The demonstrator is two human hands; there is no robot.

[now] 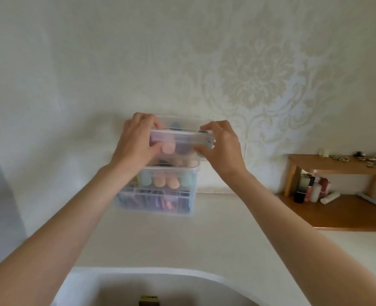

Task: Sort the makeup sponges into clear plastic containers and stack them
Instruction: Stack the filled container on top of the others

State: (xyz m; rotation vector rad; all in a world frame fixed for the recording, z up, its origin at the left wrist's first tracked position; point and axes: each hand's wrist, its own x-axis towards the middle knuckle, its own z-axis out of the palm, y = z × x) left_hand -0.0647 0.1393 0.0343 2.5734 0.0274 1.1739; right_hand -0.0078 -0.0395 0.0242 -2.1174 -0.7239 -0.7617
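A clear plastic container [180, 138] with a lid, holding pink, purple and blue makeup sponges, is gripped at its two ends. My left hand [136, 142] holds its left end and my right hand [221, 146] holds its right end, fingers curled round the edges. It hovers just above, or touches, a stack of clear containers against the wall. The middle container [171, 178] shows green and peach sponges. The bottom container [155, 200] holds dark, mixed-colour pieces.
The stack stands on a pale counter [182, 239] by a patterned wall. A white basin [151, 286] lies at the near edge. At the right, a wooden shelf [337, 165] carries small trinkets, with bottles [313, 188] beneath it.
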